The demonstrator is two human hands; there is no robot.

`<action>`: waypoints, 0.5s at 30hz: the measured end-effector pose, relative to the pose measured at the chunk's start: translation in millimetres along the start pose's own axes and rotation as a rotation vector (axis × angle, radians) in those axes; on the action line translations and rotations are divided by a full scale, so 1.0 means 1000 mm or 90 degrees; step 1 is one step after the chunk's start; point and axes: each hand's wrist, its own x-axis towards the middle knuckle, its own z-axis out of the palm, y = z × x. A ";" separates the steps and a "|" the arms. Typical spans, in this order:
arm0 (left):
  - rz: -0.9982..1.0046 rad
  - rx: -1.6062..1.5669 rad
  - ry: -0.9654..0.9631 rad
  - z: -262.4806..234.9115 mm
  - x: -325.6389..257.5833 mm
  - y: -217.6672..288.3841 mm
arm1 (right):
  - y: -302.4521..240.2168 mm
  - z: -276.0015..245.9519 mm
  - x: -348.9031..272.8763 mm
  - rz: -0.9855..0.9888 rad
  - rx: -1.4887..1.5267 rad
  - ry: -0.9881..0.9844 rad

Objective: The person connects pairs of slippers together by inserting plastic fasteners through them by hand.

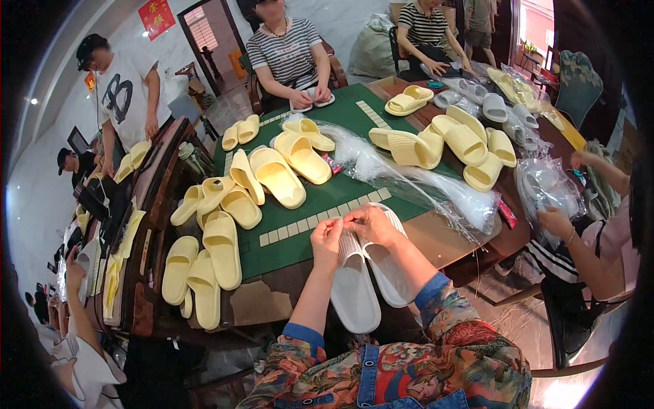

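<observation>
A pair of pale grey-white slide slippers, a left one (pixel 354 300) and a right one (pixel 390 278), sits at the near table edge, close to my body. Over their straps my left hand (pixel 328 240) and my right hand (pixel 375 223) meet with fingertips pinched together. Whatever is between the fingers is too small or hidden to make out. Just beyond my hands, a row of pale mahjong tiles (pixel 300 227) lies on the green table mat (pixel 255 255). Yellow slide slippers (pixel 276 177) stand in a group beyond and to the left.
Clear plastic bags (pixel 409 187) spread across the mat's right half. More yellow slippers (pixel 460 140) lie at the right, with grey ones (pixel 494 108) behind. A person (pixel 293 61) sits opposite, another's hand (pixel 557 223) is at the right, and a standing person (pixel 129 88) is at far left.
</observation>
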 end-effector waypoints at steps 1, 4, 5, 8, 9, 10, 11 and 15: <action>0.002 0.033 -0.005 -0.001 0.001 0.000 | -0.001 0.000 0.000 0.011 0.005 -0.009; 0.016 0.135 -0.035 -0.005 0.001 0.002 | -0.003 0.001 0.000 0.030 -0.070 0.009; 0.029 0.160 -0.023 -0.006 0.000 0.002 | -0.004 0.002 -0.001 0.015 -0.038 0.006; 0.000 0.111 -0.031 -0.007 -0.002 0.002 | -0.001 0.002 0.000 -0.081 -0.088 0.030; -0.033 0.093 -0.038 -0.006 0.000 0.001 | 0.002 0.002 0.000 -0.106 -0.099 0.018; -0.011 0.063 -0.039 -0.003 -0.002 -0.001 | 0.004 0.002 0.000 -0.092 -0.074 0.001; 0.007 0.028 -0.045 -0.002 -0.002 -0.002 | 0.006 0.002 0.001 -0.087 -0.065 -0.014; 0.102 0.285 0.003 0.000 -0.003 0.013 | 0.005 0.005 0.000 -0.024 0.003 -0.008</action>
